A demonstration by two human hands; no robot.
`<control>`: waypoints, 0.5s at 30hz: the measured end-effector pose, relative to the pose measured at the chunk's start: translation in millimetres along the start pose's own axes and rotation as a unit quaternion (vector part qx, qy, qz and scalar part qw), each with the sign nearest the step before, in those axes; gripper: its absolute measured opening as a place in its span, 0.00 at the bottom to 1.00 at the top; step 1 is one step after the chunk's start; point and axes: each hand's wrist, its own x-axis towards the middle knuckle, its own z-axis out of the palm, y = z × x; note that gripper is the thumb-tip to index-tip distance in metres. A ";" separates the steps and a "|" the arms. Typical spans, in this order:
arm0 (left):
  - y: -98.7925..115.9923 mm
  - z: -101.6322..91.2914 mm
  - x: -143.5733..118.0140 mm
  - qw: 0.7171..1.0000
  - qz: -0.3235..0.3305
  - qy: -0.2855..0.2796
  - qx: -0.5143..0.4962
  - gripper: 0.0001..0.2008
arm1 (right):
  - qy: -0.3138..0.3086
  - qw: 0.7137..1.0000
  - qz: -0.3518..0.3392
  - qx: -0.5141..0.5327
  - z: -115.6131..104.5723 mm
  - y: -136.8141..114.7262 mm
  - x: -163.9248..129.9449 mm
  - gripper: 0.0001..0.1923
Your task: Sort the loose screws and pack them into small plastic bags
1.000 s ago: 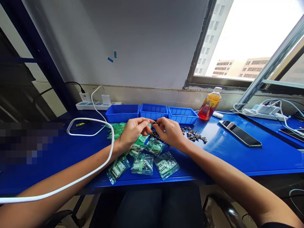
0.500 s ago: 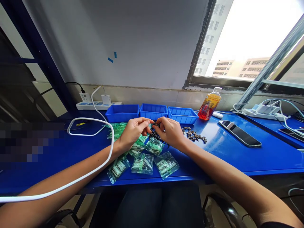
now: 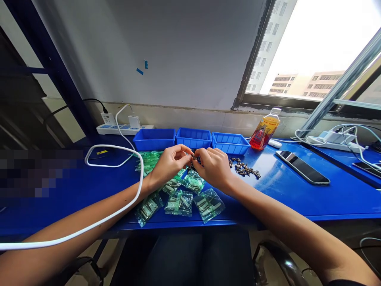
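Observation:
My left hand (image 3: pixel 172 162) and my right hand (image 3: pixel 214 166) meet over the middle of the blue table. Thumbs and index fingertips of both are pinched together on a small dark metal screw (image 3: pixel 193 156), mostly covered by the fingers. Just beneath them lies a pile of dark screws, largely hidden by the hands. Loose screws (image 3: pixel 244 168) spread out to the right of my right hand. Clear green-tinted packets (image 3: pixel 179 202) with small pale and metal parts lie below my hands, and more green packets (image 3: pixel 149 161) are heaped beside my left wrist.
Three blue bins, left (image 3: pixel 154 139), middle (image 3: pixel 194 138) and right (image 3: pixel 230 143), stand along the wall. A drink bottle (image 3: pixel 264 130) and a phone (image 3: pixel 303 167) are at the right. A white cable (image 3: pixel 139 178) loops over my left forearm. Power strips (image 3: pixel 125 129) sit behind.
Both hands have drawn slightly closer together, fingertips now meeting on the small metal piece. The view has shifted a little; the packets and bins stay in place.

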 end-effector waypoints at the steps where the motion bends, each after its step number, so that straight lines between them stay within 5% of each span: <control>1: 0.4 -0.3 -0.5 1.000 0.007 0.000 0.009 0.10 | 0.005 1.000 -0.003 -0.005 -0.6 -0.6 0.1 0.09; 15: 0.5 0.1 -4.4 0.992 0.048 0.021 0.113 0.08 | 0.057 0.995 -0.061 -0.055 -8.9 -9.0 3.8 0.12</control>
